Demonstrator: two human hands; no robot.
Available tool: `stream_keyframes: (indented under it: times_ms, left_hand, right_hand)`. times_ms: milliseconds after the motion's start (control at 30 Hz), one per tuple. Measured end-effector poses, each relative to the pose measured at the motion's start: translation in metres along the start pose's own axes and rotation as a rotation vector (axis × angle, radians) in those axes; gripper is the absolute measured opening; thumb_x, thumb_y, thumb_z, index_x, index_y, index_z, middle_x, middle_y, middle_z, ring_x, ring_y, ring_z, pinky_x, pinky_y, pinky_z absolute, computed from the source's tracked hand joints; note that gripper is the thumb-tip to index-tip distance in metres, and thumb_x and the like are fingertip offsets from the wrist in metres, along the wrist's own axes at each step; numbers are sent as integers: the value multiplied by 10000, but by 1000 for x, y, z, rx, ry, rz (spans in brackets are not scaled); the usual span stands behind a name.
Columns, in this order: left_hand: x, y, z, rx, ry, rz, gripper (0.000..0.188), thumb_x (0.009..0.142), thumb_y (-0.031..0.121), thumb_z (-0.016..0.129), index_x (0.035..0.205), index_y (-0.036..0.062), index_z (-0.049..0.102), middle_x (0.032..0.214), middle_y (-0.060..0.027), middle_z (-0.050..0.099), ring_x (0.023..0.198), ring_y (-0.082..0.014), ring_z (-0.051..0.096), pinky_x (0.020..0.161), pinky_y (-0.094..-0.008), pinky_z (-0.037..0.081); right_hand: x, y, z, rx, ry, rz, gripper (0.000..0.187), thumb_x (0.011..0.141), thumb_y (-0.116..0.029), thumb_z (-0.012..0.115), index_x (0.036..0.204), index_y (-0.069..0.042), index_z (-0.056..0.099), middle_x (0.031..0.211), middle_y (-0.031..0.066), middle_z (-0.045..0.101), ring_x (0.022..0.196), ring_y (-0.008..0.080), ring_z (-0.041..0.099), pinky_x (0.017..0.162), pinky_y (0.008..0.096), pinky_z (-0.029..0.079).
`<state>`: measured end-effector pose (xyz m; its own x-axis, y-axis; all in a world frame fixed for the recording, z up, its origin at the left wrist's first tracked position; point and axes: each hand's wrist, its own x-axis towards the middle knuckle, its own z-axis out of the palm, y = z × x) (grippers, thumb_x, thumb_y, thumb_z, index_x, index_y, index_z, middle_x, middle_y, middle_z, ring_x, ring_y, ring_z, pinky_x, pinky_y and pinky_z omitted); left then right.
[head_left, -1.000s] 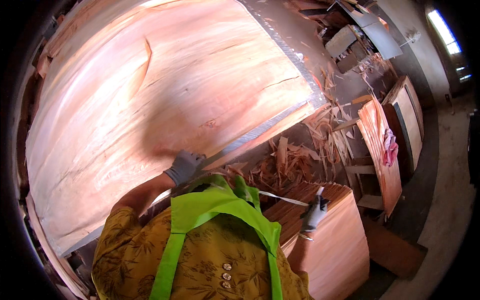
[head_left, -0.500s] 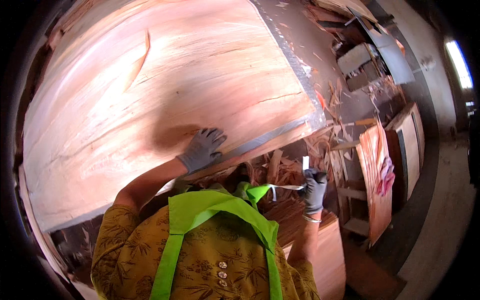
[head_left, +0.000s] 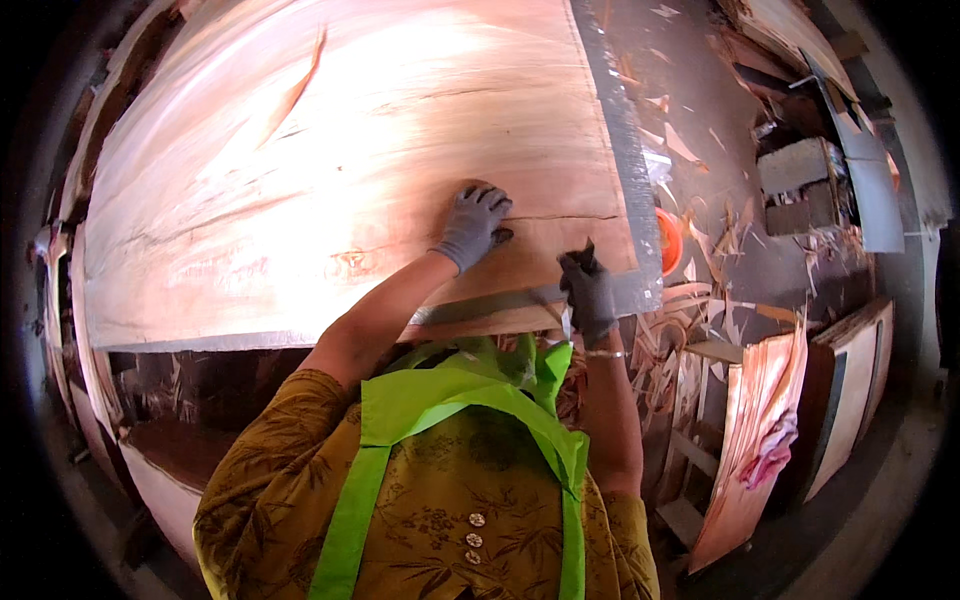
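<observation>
A broad, pale wood veneer sheet [head_left: 330, 190] lies before me on a grey-edged surface [head_left: 632, 180]. My left hand [head_left: 475, 222], in a grey glove, rests on the sheet with its fingers a little bent and the thumb apart; it holds nothing. A thin dark crack [head_left: 560, 217] runs through the wood just right of it. At the sheet's near right corner, my right hand [head_left: 590, 295], gloved in grey with dark fingertips, is closed. What it grips is mostly hidden; a narrow whitish strip [head_left: 567, 322] shows beside it, near the green apron [head_left: 470, 392].
A curled veneer sliver [head_left: 298, 90] lies on the sheet. Right of the surface are an orange bucket [head_left: 670, 242] and scattered wood scraps [head_left: 690, 310]. Upright veneer sheets [head_left: 755, 430] with a pink cloth [head_left: 770, 450] stand at right; concrete blocks [head_left: 795, 167] lie beyond.
My left hand has moved forward and right over the sheet. My right hand has come from beside the surface up to the sheet's near right corner. The view has shifted.
</observation>
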<state>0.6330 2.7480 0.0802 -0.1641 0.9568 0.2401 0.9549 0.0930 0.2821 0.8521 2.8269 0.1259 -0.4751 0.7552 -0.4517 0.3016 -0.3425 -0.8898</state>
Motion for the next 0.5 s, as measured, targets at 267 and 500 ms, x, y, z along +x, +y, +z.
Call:
stream_keyframes:
  times_ms: [267,500]
  left_hand:
    - [8,2,26,-10,49,42,321,757,212,619,1060,108,600,1148,-73,560,1091,-270,509,912,-418,402]
    - [23,1,36,44,71,259,390,834,133,470,1221,144,510,1271,-93,486,1166,-267,465,1026,-439,333]
  right_hand:
    - [89,8,26,81,-59,177,177,810,-208,623,724,-55,602,582,10,531,480,112,461,437,273,337]
    - [90,20,30,162,24,272,158,777,-160,649,689,-44,585,570,7,524,423,110,445,391,263,316]
